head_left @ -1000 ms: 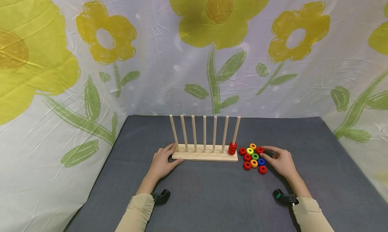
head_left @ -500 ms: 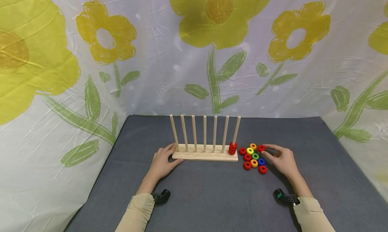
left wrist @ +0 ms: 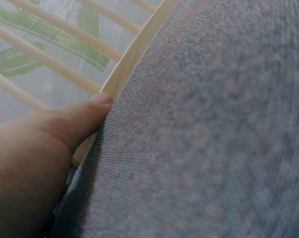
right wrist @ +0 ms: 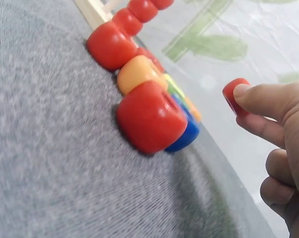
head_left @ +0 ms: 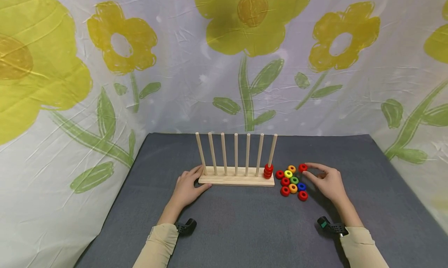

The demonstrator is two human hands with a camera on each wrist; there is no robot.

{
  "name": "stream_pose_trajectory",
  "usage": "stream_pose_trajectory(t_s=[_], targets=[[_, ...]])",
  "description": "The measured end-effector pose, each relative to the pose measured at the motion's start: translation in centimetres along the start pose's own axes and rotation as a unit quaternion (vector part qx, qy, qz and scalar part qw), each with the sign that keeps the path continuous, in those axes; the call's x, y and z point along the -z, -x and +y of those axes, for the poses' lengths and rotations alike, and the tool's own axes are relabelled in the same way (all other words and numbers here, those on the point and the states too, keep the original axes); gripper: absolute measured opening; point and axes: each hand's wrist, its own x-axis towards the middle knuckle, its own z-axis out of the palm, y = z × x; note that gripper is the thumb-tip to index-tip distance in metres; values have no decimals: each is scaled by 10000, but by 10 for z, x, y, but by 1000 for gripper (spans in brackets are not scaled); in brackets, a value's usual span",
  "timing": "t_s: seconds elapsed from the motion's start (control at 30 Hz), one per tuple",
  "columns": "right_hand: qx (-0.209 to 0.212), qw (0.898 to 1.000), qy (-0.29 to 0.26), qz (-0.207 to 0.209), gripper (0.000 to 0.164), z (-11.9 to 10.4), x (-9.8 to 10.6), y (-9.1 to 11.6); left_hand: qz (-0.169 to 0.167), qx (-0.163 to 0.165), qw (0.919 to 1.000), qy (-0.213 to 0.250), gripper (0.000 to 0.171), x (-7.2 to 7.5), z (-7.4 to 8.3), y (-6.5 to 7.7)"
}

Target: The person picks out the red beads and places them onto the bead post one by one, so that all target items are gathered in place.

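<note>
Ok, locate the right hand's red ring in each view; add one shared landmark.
Head: red ring right of centre, below mid-height, in the right hand.
Left wrist: not in it.
Right wrist: right of centre, just above mid-height.
Shared landmark: wooden peg rack; upper left in both wrist views.

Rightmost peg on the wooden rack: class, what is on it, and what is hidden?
Red rings are stacked at the bottom of the rightmost peg; its upper part is bare. The rings hide the peg's lower part.
</note>
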Motion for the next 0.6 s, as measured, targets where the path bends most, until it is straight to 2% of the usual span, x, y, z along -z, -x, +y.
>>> stream_pose_trajectory(t_s=[0.6], targets=[[286, 9996, 3, 22, 30, -20, 10, -4, 37, -24, 10000, -15, 81, -1, -1, 1]])
